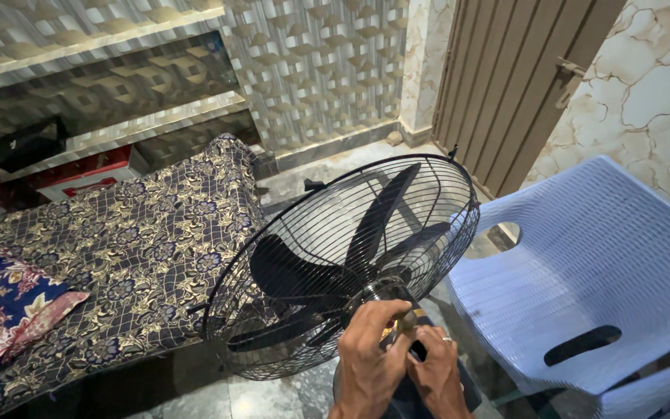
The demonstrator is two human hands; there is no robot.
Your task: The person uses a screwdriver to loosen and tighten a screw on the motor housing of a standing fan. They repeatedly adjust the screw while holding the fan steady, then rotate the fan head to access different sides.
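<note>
Fan (350, 256) lies tilted, grille face toward 10 o'clock, motor end at 5 o'clock. Left hand (367, 358) curled closed around motor hub (388, 295). Right hand (434, 371) just beside at 4 o'clock, fingers bent; what it holds, cannot tell.

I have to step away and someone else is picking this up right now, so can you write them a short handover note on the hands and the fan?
Left hand: closed around the hub at the back of the fan, fingers on a small brass-coloured part.
Right hand: beside it, touching the same spot.
Fan: tilted between the patterned mattress and a light blue plastic chair; black blades are inside the wire cage.
Done: cage looks closed around the blades.
Left: the work at the hub; what is loose there cannot be seen.
</note>
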